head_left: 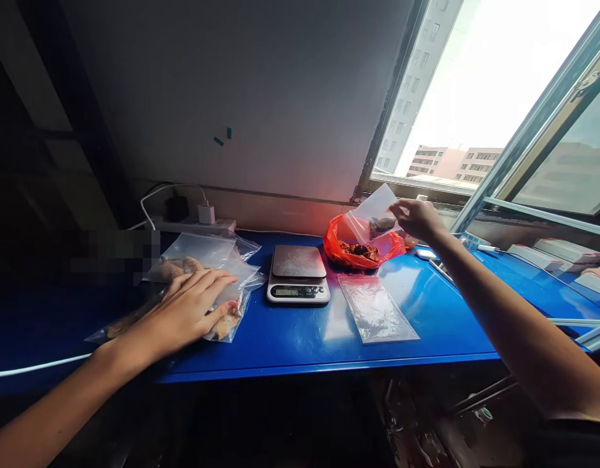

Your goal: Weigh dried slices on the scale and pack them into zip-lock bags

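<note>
My left hand (195, 302) lies with fingers stretched over a pile of clear plastic bags (202, 247) with brownish lumpy contents. It rests on the bags without gripping them. My right hand (417, 218) is closed on the edge of a small clear plastic bag (375, 207), raised and tilted, with something dark in its lower part. Below that bag stands an open red plastic bag (335, 244) with dark brown, shrivelled pieces (361, 252) inside. Between my hands is a digital scale (300, 263) with a bare metal plate; its display is too small to read.
A flat stack of clear bags (378, 309) lies right of the scale, near the blue table's front edge (280, 372). Behind the pile are a power strip (221, 225) and a white charger (207, 214). White boxes (567, 250) and a metal frame (489, 188) are at right.
</note>
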The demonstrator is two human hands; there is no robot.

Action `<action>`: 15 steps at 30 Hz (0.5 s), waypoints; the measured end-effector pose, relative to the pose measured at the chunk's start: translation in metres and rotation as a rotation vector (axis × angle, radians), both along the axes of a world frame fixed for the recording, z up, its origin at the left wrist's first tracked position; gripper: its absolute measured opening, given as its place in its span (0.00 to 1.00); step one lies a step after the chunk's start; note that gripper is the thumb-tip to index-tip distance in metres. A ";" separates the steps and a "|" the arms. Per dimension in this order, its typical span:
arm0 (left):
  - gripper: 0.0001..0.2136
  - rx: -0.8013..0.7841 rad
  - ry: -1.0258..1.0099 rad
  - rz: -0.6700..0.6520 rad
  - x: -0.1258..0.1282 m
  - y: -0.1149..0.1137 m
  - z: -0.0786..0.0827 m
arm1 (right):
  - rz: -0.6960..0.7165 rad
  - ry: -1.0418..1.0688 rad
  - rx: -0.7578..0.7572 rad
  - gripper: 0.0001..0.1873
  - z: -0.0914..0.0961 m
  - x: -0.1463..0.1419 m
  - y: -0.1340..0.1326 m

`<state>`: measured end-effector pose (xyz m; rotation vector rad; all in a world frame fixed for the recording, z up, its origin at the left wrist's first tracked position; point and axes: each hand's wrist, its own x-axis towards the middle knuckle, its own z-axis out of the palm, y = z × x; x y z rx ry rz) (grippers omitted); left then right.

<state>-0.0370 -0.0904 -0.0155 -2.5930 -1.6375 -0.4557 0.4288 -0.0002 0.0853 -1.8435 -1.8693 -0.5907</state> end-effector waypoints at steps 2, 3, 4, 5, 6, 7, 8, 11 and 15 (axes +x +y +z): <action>0.24 0.010 -0.004 -0.007 0.001 0.005 -0.004 | 0.012 -0.029 -0.023 0.19 -0.002 -0.009 0.002; 0.24 0.021 -0.006 -0.014 0.002 0.007 -0.004 | -0.020 -0.022 -0.015 0.19 -0.003 -0.012 0.002; 0.23 0.030 -0.007 -0.022 0.002 0.008 -0.004 | -0.068 -0.008 0.000 0.20 -0.004 -0.015 0.002; 0.22 0.035 -0.006 -0.029 0.002 0.009 -0.004 | -0.117 0.007 0.013 0.20 -0.005 -0.017 0.002; 0.22 0.034 -0.005 -0.032 0.002 0.009 -0.004 | -0.157 0.017 0.017 0.21 -0.006 -0.020 0.001; 0.21 0.030 -0.003 -0.033 0.002 0.010 -0.003 | -0.184 0.018 0.012 0.21 -0.006 -0.022 0.002; 0.21 0.024 -0.003 -0.033 0.002 0.010 -0.003 | -0.199 0.013 0.002 0.22 -0.005 -0.024 0.002; 0.20 0.024 -0.018 -0.034 0.002 0.008 -0.002 | -0.230 0.026 0.013 0.21 -0.002 -0.032 0.006; 0.20 0.027 -0.023 -0.031 0.001 0.007 -0.001 | -0.183 -0.077 -0.099 0.19 0.005 -0.040 0.009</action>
